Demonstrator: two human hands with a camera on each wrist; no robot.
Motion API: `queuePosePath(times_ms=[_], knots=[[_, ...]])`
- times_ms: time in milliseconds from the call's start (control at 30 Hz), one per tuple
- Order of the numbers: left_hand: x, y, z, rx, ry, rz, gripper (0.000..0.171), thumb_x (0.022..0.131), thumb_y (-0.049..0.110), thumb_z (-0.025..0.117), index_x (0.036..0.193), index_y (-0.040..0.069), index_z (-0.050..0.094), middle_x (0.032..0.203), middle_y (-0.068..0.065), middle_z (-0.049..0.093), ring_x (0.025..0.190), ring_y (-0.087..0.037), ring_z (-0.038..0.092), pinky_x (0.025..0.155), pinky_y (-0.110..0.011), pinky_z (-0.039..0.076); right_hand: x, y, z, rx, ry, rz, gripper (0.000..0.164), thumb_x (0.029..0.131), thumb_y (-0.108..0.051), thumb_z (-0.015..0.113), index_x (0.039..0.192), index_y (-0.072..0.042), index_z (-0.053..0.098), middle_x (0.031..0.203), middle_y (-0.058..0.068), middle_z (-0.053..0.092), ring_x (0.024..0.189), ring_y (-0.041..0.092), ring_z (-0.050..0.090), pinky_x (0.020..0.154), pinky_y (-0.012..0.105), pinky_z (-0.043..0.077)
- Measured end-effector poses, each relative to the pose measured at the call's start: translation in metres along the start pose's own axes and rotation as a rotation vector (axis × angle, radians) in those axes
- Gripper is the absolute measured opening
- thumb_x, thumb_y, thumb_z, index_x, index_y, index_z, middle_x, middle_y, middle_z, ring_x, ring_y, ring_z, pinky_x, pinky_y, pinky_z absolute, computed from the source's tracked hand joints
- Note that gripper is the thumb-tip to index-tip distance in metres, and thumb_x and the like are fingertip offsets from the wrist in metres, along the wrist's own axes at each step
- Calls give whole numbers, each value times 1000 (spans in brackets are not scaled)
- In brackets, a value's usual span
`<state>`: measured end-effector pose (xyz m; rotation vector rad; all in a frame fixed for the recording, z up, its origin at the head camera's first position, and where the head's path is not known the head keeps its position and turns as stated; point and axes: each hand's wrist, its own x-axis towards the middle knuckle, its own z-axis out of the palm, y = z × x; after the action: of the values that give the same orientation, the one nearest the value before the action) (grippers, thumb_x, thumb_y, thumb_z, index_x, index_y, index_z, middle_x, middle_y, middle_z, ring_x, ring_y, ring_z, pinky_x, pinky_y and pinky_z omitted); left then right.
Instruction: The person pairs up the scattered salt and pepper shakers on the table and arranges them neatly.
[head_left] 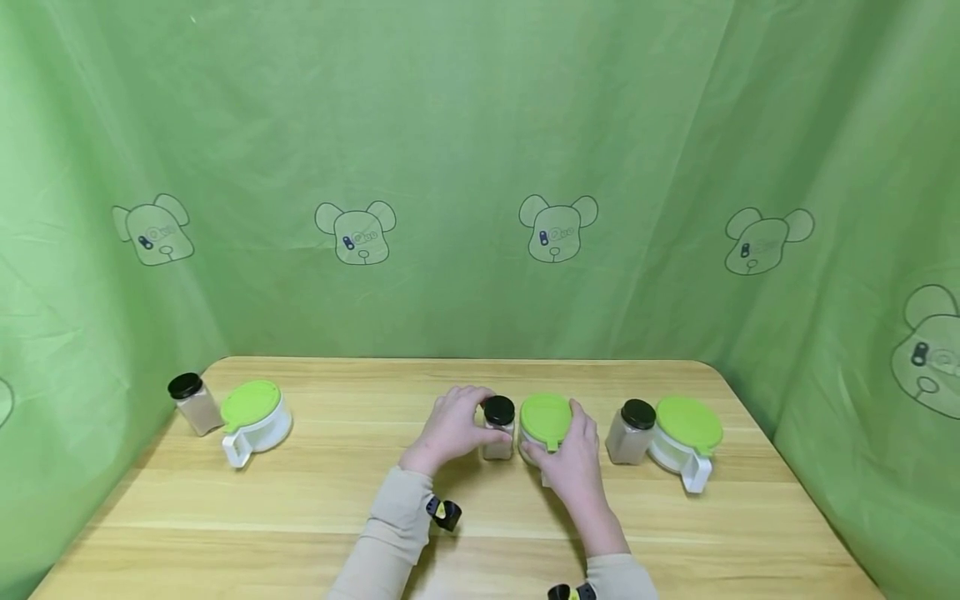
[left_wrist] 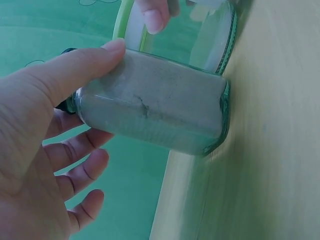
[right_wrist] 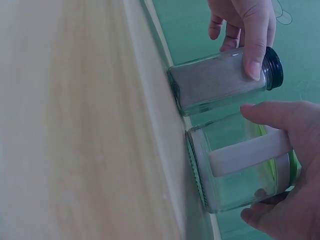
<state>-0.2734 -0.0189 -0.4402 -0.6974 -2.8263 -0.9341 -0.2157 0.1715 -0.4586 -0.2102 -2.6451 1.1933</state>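
Observation:
Near the middle of the table, my left hand (head_left: 448,427) holds a square glass jar (head_left: 497,448) with a black lid, thumb on one side and fingers on the other. Greyish powder fills much of this jar (left_wrist: 155,100) in the left wrist view. Just to its right, my right hand (head_left: 576,467) grips a round glass seasoning pot (head_left: 546,417) with a green lid. The right wrist view shows thumb and fingers on opposite sides of the pot, its white handle (right_wrist: 250,152) between them. Both containers stand upright, side by side, bases at the tabletop.
At the left of the wooden table (head_left: 300,517) stand another black-lidded jar (head_left: 199,410) and a green-lidded pot (head_left: 266,429). A similar jar (head_left: 627,440) and pot (head_left: 688,423) stand close together at the right. Green curtain (head_left: 450,308) surrounds the back and sides.

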Motion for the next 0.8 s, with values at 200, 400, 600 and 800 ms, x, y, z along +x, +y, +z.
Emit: queuePosePath(times_ms=[200,400,600,800], knots=[[-1,1,-4,-20,-9,-5,69,70,51,82,127,18,60,125,0,66,118,-24,56,101,-46,39,0,-1,-1,-12,3,-29,107,74,-30,84,151,1,17,150,31,23,137,47,27,111,65,28],[-2,6,-14,-38,14,4,67,72,50,81,127,20,59,122,1,66,115,-20,57,103,-47,39,1,-7,-7,-33,5,-67,106,75,-36,82,153,-3,18,154,28,20,140,45,24,109,67,29],[-6,14,-29,-50,39,10,67,74,53,79,129,20,58,125,-1,65,115,-20,58,103,-48,39,-1,-16,-15,-43,4,-86,105,75,-38,82,154,-9,19,155,22,21,141,41,24,108,66,31],[-12,14,-43,-95,94,-1,59,77,48,78,126,19,61,122,-3,66,111,-24,60,97,-43,45,-3,-22,-22,-61,-2,-119,99,79,-41,79,154,-9,22,157,22,20,143,42,23,108,66,31]])
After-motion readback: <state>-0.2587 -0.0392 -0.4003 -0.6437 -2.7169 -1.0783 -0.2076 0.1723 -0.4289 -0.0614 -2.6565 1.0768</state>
